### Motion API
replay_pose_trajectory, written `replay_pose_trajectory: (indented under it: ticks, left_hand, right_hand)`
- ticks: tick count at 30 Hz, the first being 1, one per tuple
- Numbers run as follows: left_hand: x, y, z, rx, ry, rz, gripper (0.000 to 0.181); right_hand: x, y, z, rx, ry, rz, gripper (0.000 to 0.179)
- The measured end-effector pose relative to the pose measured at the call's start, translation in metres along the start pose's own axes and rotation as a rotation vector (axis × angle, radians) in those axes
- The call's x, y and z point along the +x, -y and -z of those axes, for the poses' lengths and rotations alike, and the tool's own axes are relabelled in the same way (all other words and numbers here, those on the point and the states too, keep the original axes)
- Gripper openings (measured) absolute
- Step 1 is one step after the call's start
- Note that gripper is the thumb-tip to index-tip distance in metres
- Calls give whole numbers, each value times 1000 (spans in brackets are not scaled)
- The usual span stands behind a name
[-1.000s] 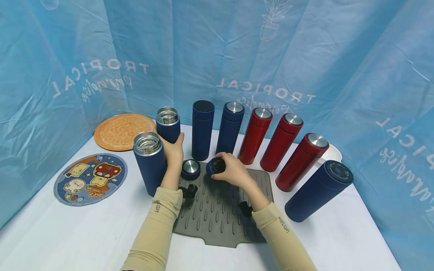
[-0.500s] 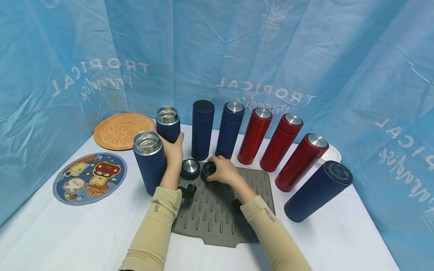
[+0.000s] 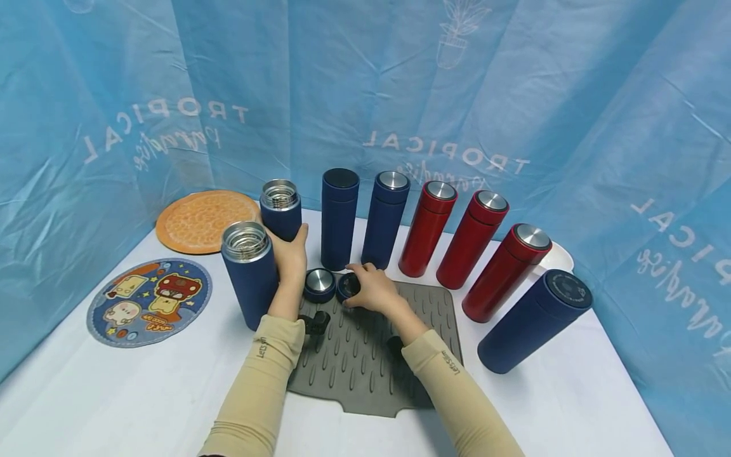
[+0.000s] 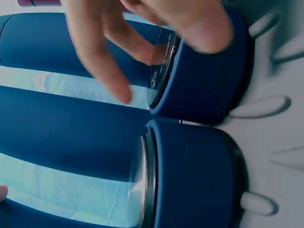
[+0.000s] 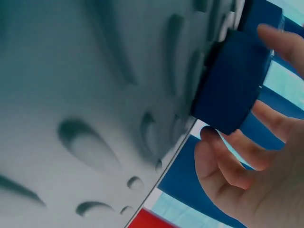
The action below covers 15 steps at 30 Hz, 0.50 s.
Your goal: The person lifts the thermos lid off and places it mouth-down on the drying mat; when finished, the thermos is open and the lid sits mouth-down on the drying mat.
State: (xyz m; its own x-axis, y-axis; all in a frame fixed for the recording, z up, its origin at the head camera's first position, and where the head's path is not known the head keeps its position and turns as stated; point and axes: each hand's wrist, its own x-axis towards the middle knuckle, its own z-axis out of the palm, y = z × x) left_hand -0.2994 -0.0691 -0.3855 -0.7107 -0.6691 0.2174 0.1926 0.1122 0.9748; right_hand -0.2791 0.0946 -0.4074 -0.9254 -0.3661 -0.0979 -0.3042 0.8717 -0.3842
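Observation:
My left hand [image 3: 290, 257] grips the rear of two uncapped blue thermos bottles, the bottle [image 3: 281, 217] with a bare steel neck; its thumb lies along the right side. The other uncapped bottle [image 3: 250, 276] stands just in front. On the grey ridged mat [image 3: 371, 374], a silver-topped blue lid [image 4: 194, 175] sits beside a black-topped blue lid [image 4: 204, 83]. My right hand [image 3: 374, 289] is around the black-topped lid, fingers spread and loose. In the right wrist view the thumb stands off that lid [image 5: 232, 80], with fingertips right at its lower corner.
Behind the mat stand two capped blue bottles [image 3: 339, 222] and several red bottles [image 3: 425, 231]. Another blue bottle [image 3: 531, 324] is at the right, with a white bowl [image 3: 556, 259] behind. A cartoon mat [image 3: 150, 303] and an orange round mat [image 3: 207, 222] lie left.
My right hand has carried the black-topped lid left and down onto the mat, next to the silver-topped lid, and its fingers have loosened. My left hand has stayed on the bottle.

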Motion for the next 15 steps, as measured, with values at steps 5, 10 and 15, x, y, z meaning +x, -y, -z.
replay_pose_trajectory:
  ticks: [5, 10, 15]
  left_hand:
    - [-11, 0, -3, 80, 25, 77, 104]
    - [-35, -7, -10, 128, 70, 118, 114]
    - [-57, -9, -15, 129, 64, 31, 115]
  right_hand:
    - [-10, -5, 8, 120, -39, -9, 77]
    - [-26, -13, 18, 250, -101, -14, 73]
    - [-39, -23, 20, 311, -132, -31, 69]
